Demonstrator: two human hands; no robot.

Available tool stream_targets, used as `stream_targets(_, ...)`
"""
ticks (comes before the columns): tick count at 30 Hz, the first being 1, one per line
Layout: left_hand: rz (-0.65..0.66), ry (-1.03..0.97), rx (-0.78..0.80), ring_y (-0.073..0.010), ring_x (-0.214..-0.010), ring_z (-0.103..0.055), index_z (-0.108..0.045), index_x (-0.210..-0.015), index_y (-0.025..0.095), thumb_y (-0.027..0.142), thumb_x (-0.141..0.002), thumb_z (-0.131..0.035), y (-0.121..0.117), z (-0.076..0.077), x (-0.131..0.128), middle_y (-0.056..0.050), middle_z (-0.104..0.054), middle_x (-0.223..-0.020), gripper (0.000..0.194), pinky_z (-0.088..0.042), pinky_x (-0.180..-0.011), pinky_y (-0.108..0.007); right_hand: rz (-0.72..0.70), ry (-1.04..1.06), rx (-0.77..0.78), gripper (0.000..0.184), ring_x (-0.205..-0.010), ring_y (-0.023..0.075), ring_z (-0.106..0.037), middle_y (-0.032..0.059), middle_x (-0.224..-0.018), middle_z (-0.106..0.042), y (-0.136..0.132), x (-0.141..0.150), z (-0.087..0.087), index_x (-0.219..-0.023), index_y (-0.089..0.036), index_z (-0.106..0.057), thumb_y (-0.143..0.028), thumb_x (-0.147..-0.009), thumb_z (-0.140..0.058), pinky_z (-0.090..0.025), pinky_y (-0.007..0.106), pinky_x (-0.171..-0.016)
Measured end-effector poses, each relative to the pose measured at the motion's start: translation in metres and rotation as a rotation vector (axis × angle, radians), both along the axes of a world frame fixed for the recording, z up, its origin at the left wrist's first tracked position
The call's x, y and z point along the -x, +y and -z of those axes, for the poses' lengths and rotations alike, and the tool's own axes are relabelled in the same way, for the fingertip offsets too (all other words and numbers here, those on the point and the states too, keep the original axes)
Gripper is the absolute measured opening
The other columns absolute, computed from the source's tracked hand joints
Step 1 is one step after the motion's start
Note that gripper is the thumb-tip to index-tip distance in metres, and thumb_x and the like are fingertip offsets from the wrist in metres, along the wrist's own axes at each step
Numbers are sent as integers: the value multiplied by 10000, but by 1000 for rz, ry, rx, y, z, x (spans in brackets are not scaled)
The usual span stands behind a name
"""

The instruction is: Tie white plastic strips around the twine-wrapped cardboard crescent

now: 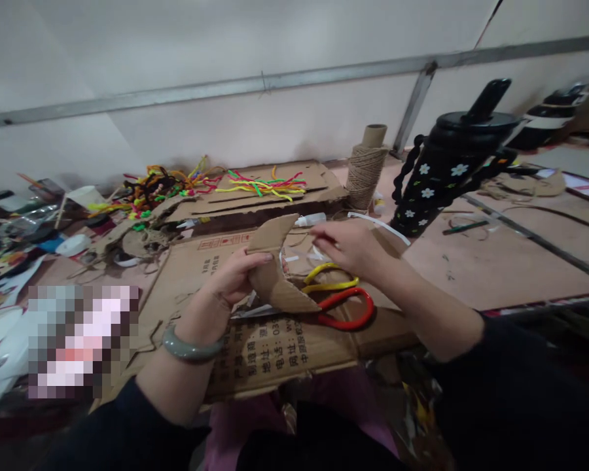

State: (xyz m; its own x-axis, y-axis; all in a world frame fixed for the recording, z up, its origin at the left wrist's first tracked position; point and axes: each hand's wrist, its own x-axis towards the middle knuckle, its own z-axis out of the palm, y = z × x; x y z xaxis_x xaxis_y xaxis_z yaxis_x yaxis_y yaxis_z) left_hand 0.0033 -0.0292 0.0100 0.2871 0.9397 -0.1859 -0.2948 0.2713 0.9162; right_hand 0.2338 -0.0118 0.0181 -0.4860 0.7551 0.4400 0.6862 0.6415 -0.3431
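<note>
My left hand [240, 276] grips a crescent-shaped piece of brown cardboard [271, 281], thumb on its face and its two points turned to the right. Just right of the crescent is my right hand [346, 247], fingers pinched together. Thin white strips show under and beside those fingertips, but what the pinch holds is too small to make out. A pair of scissors with one yellow and one red handle [372, 307] lies below my right hand, its blades hidden behind the crescent. Under both hands is a flattened cardboard box [216, 379] with printed characters.
Behind stand a twine spool [366, 171] and a black flowered tumbler [434, 180]. Bright pipe cleaners [262, 186] lie on a cardboard sheet [319, 175]. A small white bottle [310, 219] lies near the crescent's upper tip. Jars and scraps crowd the left; a blurred-out patch [83, 340] covers something there.
</note>
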Motion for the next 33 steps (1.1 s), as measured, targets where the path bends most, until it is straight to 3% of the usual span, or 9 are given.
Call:
stream_targets(2,-16,13,13,-184,-606,-661,-728,-866,153,217,-582,-767,2,2,2,-79,-735,-785,294,-547,-582,-285,-56,-236,135,272,-796,188,-640,81,-868,-702,-19,-7,3,-911,-169,-676,-298,-913,-437,-470,302,-730)
stream_targets(3,-25,18,12,-187,-606,-660,-726,-864,152,215,-576,-767,2,2,3,-79,-733,-783,297,-548,-580,-292,-120,-317,193,256,-834,195,-639,78,-910,-701,-28,-9,5,-945,-183,-676,-295,-909,-449,-470,305,-745)
stream_targets(7,-81,24,-39,-174,-585,-642,-725,-816,148,219,-563,-775,2,2,4,-77,-727,-753,268,-537,-552,-282,-149,-362,267,304,-1004,226,-611,113,-1118,-661,-52,-12,10,-1129,-188,-634,-276,-901,-454,-467,346,-860)
stream_targets(12,-136,-36,-65,-163,-595,-644,-729,-817,156,201,-566,-771,-2,-1,1,-56,-733,-765,258,-549,-564,-272,-199,-445,295,362,-1002,242,-610,142,-1100,-650,-58,-8,0,-1172,-142,-607,-239,-834,-520,-480,359,-868)
stream_targets(18,-134,-88,13,-184,-601,-662,-729,-827,142,220,-594,-766,-4,-4,3,-81,-736,-766,249,-568,-571,-301,-82,-418,372,517,-1051,265,-611,124,-1197,-623,-72,-21,-10,-1269,-211,-542,-213,-754,-588,-503,358,-824)
stream_targets(24,-155,-48,-6,-163,-539,-648,-716,-793,134,198,-610,-733,0,-7,7,-62,-725,-708,195,-554,-510,-255,46,-465,307,590,-1088,274,-605,122,-1231,-615,-85,-67,-10,-1313,-232,-525,-120,-734,-540,-499,379,-872)
stream_targets(26,-175,-54,7,-157,-520,-639,-710,-782,126,195,-614,-723,1,-8,8,-54,-716,-678,183,-546,-489,-247,106,-416,299,593,-1096,263,-606,124,-1259,-599,-86,-85,-4,-1326,-231,-510,-112,-745,-501,-507,381,-870)
stream_targets(29,-180,-74,18,-148,-512,-630,-703,-776,108,174,-604,-714,1,-10,8,-46,-706,-644,184,-546,-493,-239,133,-215,257,501,-1097,277,-606,131,-1247,-607,-85,-101,5,-1288,-199,-516,-235,-788,-509,-506,407,-891)
stream_targets(33,-166,-93,4,-145,-527,-638,-705,-778,119,162,-584,-735,0,-11,9,-30,-713,-648,201,-544,-501,-222,192,27,320,465,-891,247,-658,116,-1040,-671,-80,-93,-1,-1196,-162,-502,-394,-795,-542,-540,359,-768)
